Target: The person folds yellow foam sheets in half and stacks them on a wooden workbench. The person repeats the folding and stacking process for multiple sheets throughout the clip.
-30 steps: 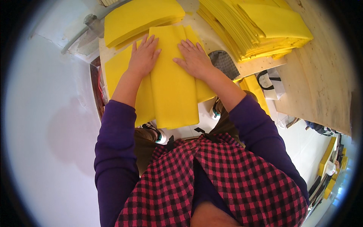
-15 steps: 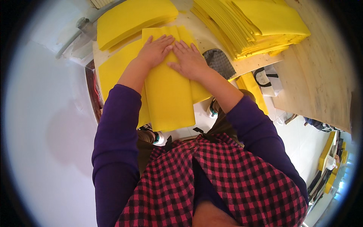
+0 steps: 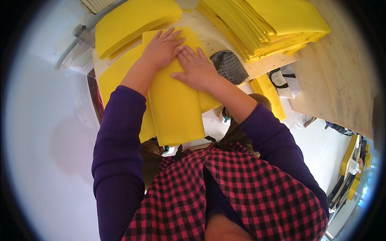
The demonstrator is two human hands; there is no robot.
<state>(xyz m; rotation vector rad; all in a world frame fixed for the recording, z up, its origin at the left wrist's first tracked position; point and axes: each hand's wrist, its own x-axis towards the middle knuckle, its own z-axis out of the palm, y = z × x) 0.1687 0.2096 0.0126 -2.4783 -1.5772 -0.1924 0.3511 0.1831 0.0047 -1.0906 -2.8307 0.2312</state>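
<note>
A long folded piece of yellow fabric (image 3: pixel 175 110) lies on the table, its near end hanging past the edge over my knees. My left hand (image 3: pixel 163 48) rests flat on its far part, fingers spread. Close beside it, my right hand (image 3: pixel 197 69) also presses flat, thumb stretched out to the left. The fingertips of the two hands nearly meet. Beneath the folded piece is a wider yellow sheet (image 3: pixel 122 78), showing on both sides of it. Neither hand grips anything.
One yellow stack (image 3: pixel 136 22) lies at the far left, and a taller folded stack (image 3: pixel 287 20) at the far right. A dark grey textured pad (image 3: pixel 230 67) sits right of my hands. Beyond the table's right side are a white bag (image 3: pixel 286 82) and a wooden board (image 3: pixel 337 76).
The folded fabric's near end reaches a little closer to me. My hands stay flat on it, shifted slightly left in the picture along with the table.
</note>
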